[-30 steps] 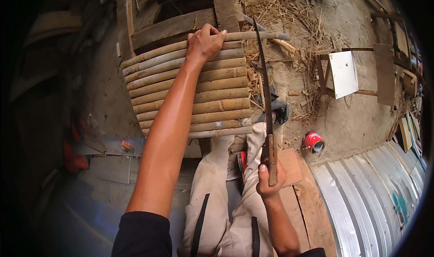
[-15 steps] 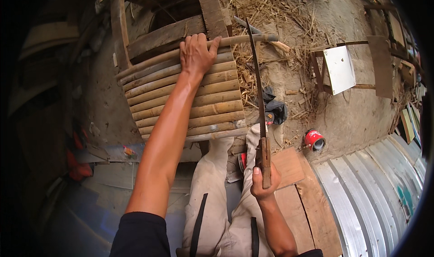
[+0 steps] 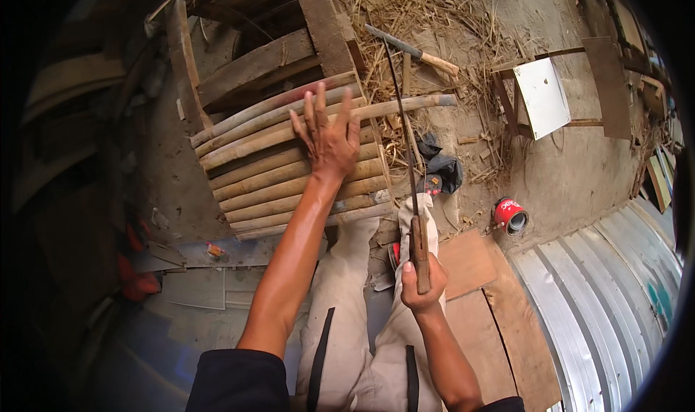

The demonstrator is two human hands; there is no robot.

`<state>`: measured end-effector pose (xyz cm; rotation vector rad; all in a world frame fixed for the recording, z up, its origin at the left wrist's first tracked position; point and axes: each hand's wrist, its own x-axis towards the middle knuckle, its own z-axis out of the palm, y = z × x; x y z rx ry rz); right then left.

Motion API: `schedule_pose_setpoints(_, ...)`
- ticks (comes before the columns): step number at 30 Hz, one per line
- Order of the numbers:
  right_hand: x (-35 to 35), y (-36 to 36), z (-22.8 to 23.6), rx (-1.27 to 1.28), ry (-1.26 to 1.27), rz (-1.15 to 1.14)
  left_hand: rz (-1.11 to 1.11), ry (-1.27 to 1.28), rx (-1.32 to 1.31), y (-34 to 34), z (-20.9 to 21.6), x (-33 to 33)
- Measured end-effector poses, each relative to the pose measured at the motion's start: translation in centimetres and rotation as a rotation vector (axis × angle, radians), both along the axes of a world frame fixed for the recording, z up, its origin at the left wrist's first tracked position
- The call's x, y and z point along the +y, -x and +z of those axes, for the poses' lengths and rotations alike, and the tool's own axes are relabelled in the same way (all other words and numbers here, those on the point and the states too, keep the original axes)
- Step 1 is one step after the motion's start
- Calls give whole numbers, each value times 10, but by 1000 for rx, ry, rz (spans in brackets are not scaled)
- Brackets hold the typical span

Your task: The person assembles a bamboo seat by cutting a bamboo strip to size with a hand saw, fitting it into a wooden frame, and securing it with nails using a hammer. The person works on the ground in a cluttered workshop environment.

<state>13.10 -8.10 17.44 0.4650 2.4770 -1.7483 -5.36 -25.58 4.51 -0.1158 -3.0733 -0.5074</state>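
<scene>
My left hand lies with fingers spread over a row of split bamboo slats set side by side. Beneath its palm runs one longer bamboo strip, whose end juts past the right side of the row. In my right hand is the wooden handle of a handsaw. The saw points away from me, and its long, thin dark blade crosses in front of the strip's protruding end; whether they touch I cannot tell.
A wooden frame stands beyond the slats. Among bamboo shavings lies a large knife with a wooden handle. To the right are a red can, a white panel, corrugated metal sheets and a plywood board.
My left hand has come nearer, its fingers now spread. The long bamboo strip has shifted from the far edge to lie over the slats. The saw stays in my right hand.
</scene>
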Motion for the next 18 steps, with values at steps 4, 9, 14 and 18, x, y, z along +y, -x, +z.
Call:
schedule_pose_setpoints(4, -3, 4, -2, 9, 10, 35, 113, -76, 52, 23, -1, 2)
schedule_pose_setpoints(9, -9, 11, 1, -62, 51, 38, 403, -42, 26, 66, -20, 24)
schedule_pose_setpoints(14, -14, 13, 12, -149, -6, 31, 511, 41, -25, 72, -29, 32)
schedule_pose_setpoints(18, -17, 12, 22, -179, 7, 12, 494, 77, -50, 73, -23, 34)
